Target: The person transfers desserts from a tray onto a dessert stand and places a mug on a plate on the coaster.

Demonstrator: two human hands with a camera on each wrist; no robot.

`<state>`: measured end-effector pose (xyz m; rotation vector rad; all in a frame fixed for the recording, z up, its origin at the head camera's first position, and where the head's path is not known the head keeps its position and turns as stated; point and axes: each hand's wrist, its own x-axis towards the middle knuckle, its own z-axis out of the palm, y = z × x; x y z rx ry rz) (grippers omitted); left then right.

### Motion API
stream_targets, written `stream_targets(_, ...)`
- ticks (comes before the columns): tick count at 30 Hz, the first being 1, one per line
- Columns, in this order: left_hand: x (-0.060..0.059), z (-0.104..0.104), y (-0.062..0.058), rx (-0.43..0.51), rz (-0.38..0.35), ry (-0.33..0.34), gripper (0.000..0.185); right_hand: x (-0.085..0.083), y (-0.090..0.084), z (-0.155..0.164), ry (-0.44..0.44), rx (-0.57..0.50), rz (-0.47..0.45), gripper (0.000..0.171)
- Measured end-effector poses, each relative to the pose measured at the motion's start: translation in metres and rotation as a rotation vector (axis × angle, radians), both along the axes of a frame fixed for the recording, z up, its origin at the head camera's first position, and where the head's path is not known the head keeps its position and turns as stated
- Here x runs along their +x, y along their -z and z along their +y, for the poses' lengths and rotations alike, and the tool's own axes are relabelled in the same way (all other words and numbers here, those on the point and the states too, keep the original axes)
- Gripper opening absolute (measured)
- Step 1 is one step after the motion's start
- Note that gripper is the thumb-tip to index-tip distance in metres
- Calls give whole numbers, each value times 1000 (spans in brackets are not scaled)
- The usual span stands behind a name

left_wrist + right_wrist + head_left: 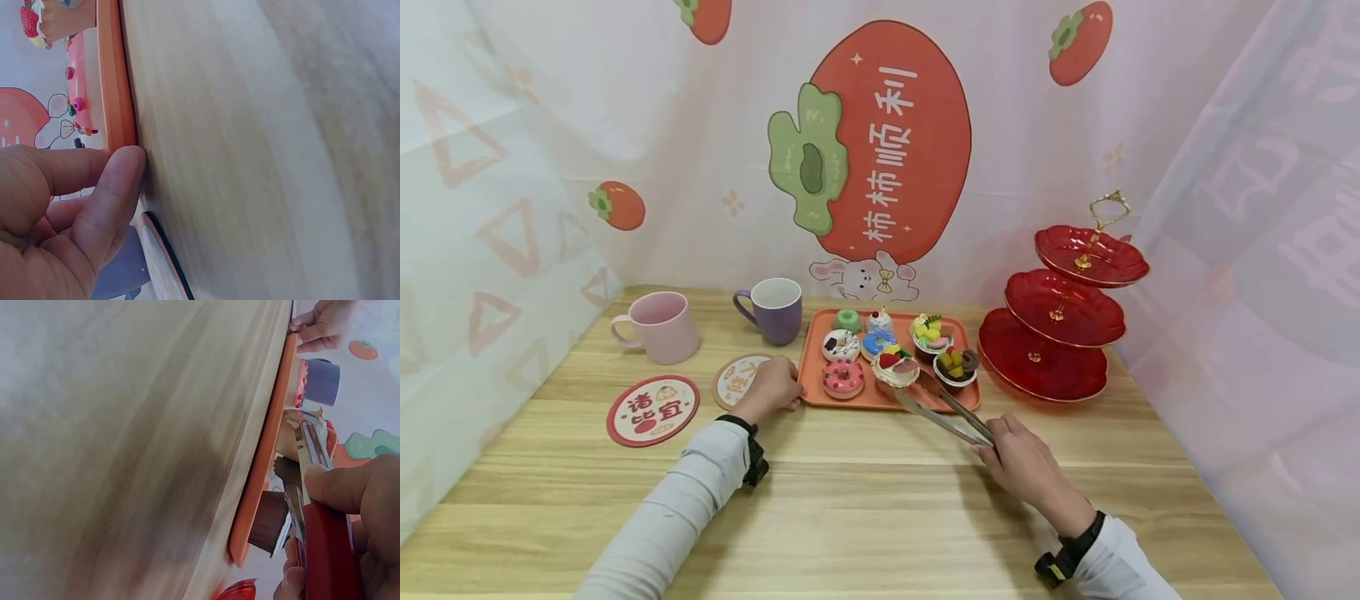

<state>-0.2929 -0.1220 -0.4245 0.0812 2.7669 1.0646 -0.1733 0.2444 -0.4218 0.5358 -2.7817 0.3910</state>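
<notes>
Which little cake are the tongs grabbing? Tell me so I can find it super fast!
Find the flat orange tray in the middle of the wooden table. At its front edge, between the pink sprinkled doughnut and a dark cup of yellow fruit, sits the white-frilled cupcake. It alone wears a red strawberry, and the metal tongs reach it.

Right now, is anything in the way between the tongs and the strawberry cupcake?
No. The tongs, held in the right hand, already reach the cupcake on the tray, their tips at its sides. The chocolate cupcake stands just beside the tongs, not across them.
</notes>
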Motion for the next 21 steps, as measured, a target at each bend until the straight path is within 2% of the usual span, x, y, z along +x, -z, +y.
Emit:
stream_targets(11, -4, 2, 0, -20, -14, 5, 19, 24, -12, 12, 53, -43, -74, 29)
stream_targets(21, -5, 0, 0, -45, -8, 3, 18, 39, -19, 25, 4, -51, -7, 30)
